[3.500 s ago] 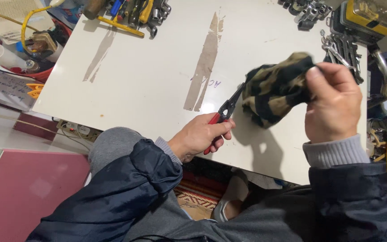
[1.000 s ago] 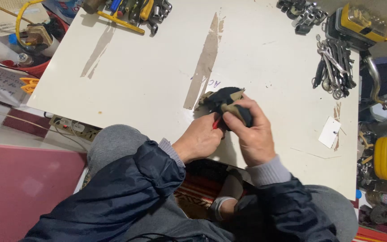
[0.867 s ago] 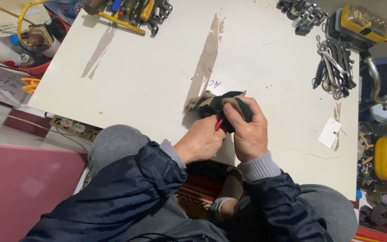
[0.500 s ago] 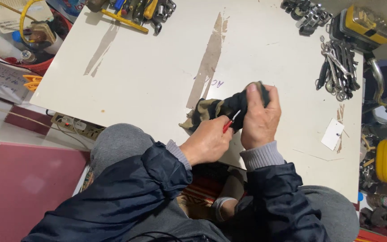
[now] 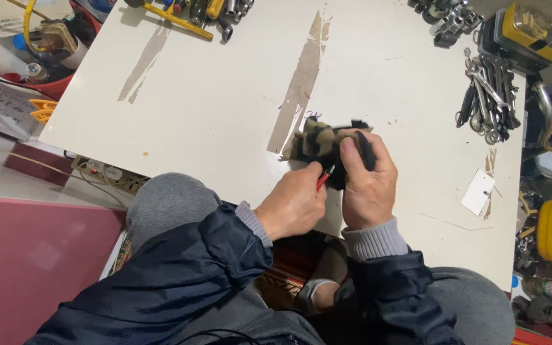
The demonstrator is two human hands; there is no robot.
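Two bare hands work close together at the near edge of the white, scuffed tabletop (image 5: 212, 115). Right hand (image 5: 368, 185) is clenched over a bunched piece of tan-and-black camouflage-patterned fabric (image 5: 319, 139), pressing it against the board, fingers wrapped across its right side. Left hand (image 5: 292, 207) is closed around a small red-handled tool (image 5: 322, 181), of which only a sliver of red grip shows between the two hands; its working end is hidden, so its kind cannot be told with certainty. Fabric lies just right of a long brown worn streak (image 5: 301, 80) in the surface. Well apart at the far right edge rest a cluster of steel spanners (image 5: 490, 96) and a yellow-and-black tool case (image 5: 531, 35). Near the right edge sits a small white paper tag (image 5: 478, 191).
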